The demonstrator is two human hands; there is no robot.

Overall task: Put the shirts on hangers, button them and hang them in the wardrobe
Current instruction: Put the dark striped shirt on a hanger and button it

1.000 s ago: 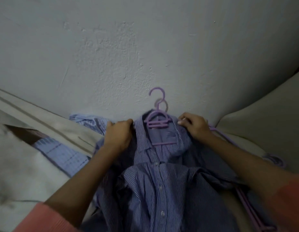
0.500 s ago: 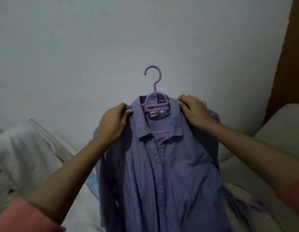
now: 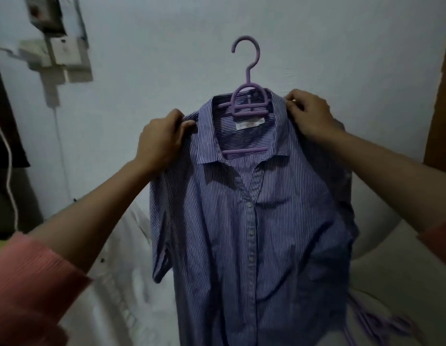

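Shirt hangs between both hands, buttoned below collar. Left hand grips its left shoulder; right hand pinches right shoulder by the collar. Hanger inside the neck, hook above hands. Wall behind

Shirt on hanger, between hands.

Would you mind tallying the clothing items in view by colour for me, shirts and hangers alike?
Blue-and-white striped: 1, the shirt held up by the left hand and right hand.
Purple: at least 2, the hanger inside the shirt, plus blurred spare hangers at lower right, number unclear.
Total: at least 3.
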